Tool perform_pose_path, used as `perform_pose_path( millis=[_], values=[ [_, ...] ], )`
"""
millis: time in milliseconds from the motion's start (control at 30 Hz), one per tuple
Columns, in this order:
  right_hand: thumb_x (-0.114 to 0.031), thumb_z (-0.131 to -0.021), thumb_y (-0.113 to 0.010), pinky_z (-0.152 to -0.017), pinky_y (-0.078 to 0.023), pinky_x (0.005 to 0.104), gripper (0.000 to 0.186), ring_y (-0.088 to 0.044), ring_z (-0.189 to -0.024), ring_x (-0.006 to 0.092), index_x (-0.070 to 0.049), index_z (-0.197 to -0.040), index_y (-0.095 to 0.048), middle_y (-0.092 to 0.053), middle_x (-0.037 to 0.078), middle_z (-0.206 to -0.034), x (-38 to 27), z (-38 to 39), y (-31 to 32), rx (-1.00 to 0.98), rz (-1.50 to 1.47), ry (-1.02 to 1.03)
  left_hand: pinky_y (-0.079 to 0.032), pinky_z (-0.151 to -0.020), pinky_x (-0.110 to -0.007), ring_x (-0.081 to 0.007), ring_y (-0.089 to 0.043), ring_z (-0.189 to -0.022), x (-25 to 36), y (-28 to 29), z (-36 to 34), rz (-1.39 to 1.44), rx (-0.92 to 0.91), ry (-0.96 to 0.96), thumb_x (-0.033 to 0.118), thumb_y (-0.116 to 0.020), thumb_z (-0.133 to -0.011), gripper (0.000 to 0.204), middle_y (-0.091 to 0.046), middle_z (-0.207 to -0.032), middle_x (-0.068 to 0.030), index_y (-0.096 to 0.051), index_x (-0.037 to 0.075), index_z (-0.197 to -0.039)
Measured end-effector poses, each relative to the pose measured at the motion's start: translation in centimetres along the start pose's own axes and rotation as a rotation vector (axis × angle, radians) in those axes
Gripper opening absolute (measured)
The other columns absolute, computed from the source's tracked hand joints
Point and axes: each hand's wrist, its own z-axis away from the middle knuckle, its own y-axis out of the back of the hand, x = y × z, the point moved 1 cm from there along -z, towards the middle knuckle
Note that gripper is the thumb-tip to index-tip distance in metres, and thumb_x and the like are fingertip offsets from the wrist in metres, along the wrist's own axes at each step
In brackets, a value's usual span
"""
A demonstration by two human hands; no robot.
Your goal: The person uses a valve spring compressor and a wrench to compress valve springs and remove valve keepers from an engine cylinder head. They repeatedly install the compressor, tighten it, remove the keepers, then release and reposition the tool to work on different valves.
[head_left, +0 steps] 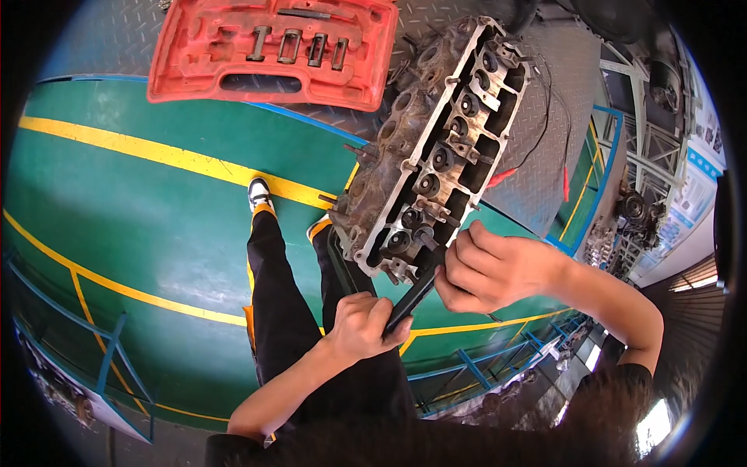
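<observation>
A long metal cylinder head (411, 165) lies slantwise before me, its open top showing round valve springs and bolts in a row. My left hand (362, 325) is closed around the lower end of a black-handled wrench (411, 300). The wrench's far end meets a dark socket piece (426, 238) that reaches into the near end of the cylinder head. My right hand (484, 271) curls its fingers at the upper end of the wrench, beside the socket piece. Those fingers partly hide the wrench's head.
A red tool case (342, 87) lies open at the far left, with several metal pieces in it. Cables with red clips (502, 177) lie on the tread-plate bench (537, 183) right of the cylinder head. The green floor (156, 194) has yellow lines; blue rails (113, 350) stand around.
</observation>
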Motion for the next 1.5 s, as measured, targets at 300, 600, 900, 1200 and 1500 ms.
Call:
perform_pose_path(
  millis=[300,600,900,1200,1500],
  values=[
    [-0.02,-0.08,-0.06,-0.065,-0.047,0.0264,0.034,-0.055,-0.079,0.0124,-0.007,-0.111,-0.06,-0.054,-0.001,-0.088,1.8,0.3,2.3,-0.189,-0.193,0.025,-0.038,-0.041,-0.038,-0.0287,-0.044,-0.038,-0.1,0.4,-0.3,0.061,-0.019,0.021,0.019,-0.069,-0.085,0.037,-0.042,-0.05,-0.0074,-0.043,0.005,-0.064],
    [-0.021,-0.079,-0.06,-0.052,-0.038,0.023,0.043,-0.05,-0.071,0.0103,-0.003,-0.119,-0.063,-0.048,-0.002,-0.083,2.3,0.4,2.6,-0.149,-0.25,0.045,-0.037,-0.041,-0.038,-0.0285,-0.044,-0.038,-0.3,-0.1,0.0,0.067,-0.01,0.012,0.022,-0.067,-0.088,0.038,-0.042,-0.051,-0.0074,-0.043,0.005,-0.065],
    [-0.021,-0.079,-0.061,-0.045,-0.041,0.0235,0.039,-0.05,-0.065,0.0103,0.0,-0.112,-0.063,-0.047,-0.001,-0.08,3.1,-0.1,2.7,-0.172,-0.266,0.147,-0.038,-0.041,-0.039,-0.0307,-0.046,-0.04,0.0,0.0,-0.1,0.045,0.012,0.004,0.021,-0.067,-0.087,0.036,-0.042,-0.052,-0.009,-0.042,0.003,-0.067],
    [-0.02,-0.074,-0.062,-0.04,-0.039,0.0247,0.038,-0.048,-0.053,0.0099,0.0,-0.106,-0.065,-0.047,0.0,-0.074,1.3,0.7,2.4,-0.109,-0.279,-0.08,-0.037,-0.042,-0.036,-0.0263,-0.044,-0.038,-0.1,-0.3,-0.1,0.005,0.043,-0.016,0.019,-0.072,-0.083,0.038,-0.041,-0.05,-0.0052,-0.041,0.007,-0.065],
    [-0.018,-0.076,-0.058,-0.041,-0.022,0.0257,0.016,-0.035,-0.049,0.0087,-0.005,-0.085,-0.058,-0.036,-0.002,-0.064,-3.0,0.5,1.7,-0.157,0.175,-0.328,-0.041,-0.045,-0.039,-0.0302,-0.049,-0.043,0.2,-0.2,0.3,-0.005,-0.019,0.023,0.021,-0.066,-0.088,0.032,-0.046,-0.055,-0.0093,-0.049,-0.002,-0.073]
  ],
)
